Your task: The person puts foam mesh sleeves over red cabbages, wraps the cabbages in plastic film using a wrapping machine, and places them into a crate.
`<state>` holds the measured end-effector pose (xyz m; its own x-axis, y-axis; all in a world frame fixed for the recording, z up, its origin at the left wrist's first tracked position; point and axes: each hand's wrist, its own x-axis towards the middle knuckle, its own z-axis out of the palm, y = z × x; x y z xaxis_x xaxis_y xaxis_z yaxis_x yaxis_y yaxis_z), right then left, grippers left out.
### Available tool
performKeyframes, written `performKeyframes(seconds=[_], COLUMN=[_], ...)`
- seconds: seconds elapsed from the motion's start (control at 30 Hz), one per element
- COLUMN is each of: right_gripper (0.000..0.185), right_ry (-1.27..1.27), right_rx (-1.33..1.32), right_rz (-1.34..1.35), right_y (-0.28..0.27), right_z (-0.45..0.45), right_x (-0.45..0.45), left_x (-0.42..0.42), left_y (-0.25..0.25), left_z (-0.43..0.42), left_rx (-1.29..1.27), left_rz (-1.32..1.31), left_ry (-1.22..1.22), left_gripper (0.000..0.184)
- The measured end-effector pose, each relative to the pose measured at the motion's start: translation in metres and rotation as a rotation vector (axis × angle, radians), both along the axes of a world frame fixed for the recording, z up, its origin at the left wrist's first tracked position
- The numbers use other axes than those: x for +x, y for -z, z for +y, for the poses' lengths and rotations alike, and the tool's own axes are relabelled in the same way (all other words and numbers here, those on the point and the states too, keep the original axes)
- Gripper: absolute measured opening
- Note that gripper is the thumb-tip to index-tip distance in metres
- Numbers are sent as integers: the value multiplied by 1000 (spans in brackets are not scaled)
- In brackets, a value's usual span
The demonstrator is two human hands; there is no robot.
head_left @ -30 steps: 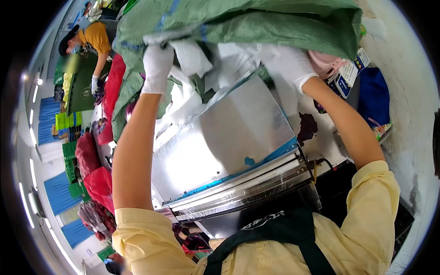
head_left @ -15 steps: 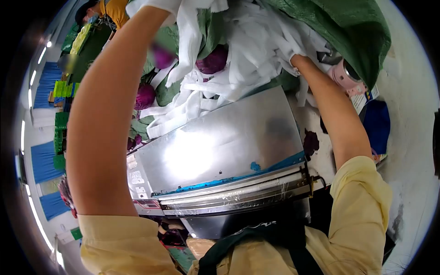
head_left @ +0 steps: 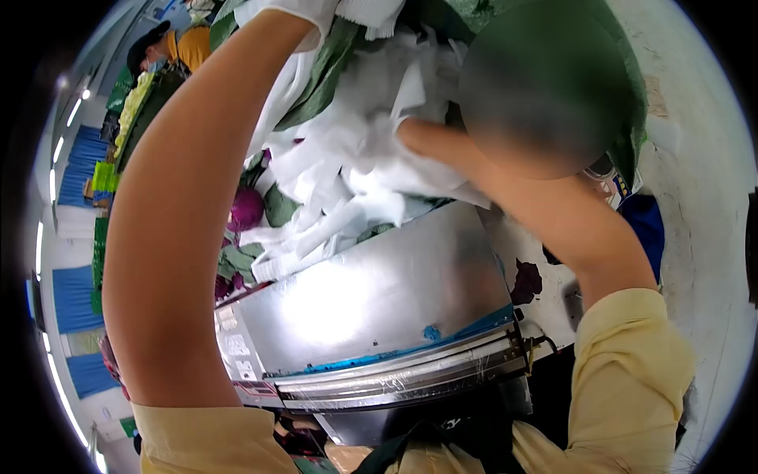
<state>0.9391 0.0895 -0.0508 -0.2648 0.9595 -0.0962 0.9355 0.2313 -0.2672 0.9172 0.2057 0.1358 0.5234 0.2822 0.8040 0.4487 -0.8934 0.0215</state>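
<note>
A pile of soft white strips or sleeves (head_left: pixel 355 209), some ribbed, lies over purple cabbages and green leaves. One round purple cabbage (head_left: pixel 245 209) shows at the pile's left edge. My left hand (head_left: pixel 304 14), in a white glove, is at the top edge beside a ribbed white piece (head_left: pixel 371 14); its fingers are out of frame. My right hand (head_left: pixel 371 134), also white-gloved, is in among the white pile, smeared by motion, so its fingers cannot be made out. Green sheet-like material (head_left: pixel 628 87) hangs at the upper right, partly covered by a blurred patch.
A shiny metal plate (head_left: pixel 379 292) with a blue-edged front and a sealing bar (head_left: pixel 403 379) lies between my arms. Dark purple leaf scraps (head_left: pixel 527 282) are to its right, near a blue cloth (head_left: pixel 643 233). Another person (head_left: pixel 189 47) in orange works at the far upper left.
My right hand has swept left across the white pile from its right side. My left hand has shifted slightly right. The green material on the right has moved, and the white pieces have been shifted about.
</note>
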Motion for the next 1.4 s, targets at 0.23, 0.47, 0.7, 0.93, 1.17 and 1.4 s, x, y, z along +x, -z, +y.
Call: performKeyframes(seconds=[0.23, 0.47, 0.7, 0.93, 1.17, 1.4], right_gripper=[67, 62, 58, 54, 70, 96], right_ry=[-95, -170, -237, -438, 6, 354], right_rx=[-71, -74, -118, -341, 598, 60], right_rz=[82, 138, 62, -43, 252, -569], right_y=[-8, -10, -29, -108, -92, 3], right_z=[17, 34, 42, 68, 86, 76], right_x=[-38, -89, -122, -155, -149, 5], left_x=[-2, 21, -84, -283, -348, -369], left_y=[-10, 9, 43, 34, 143, 206], left_z=[-30, -44, -200, -157, -69, -20], left_rx=[-169, -474, -91, -226, -155, -111], left_rz=[-20, -20, 1005, 283, 656, 923], left_ry=[152, 232, 27, 167, -299, -487], left_gripper=[16, 16, 36, 66, 77, 65])
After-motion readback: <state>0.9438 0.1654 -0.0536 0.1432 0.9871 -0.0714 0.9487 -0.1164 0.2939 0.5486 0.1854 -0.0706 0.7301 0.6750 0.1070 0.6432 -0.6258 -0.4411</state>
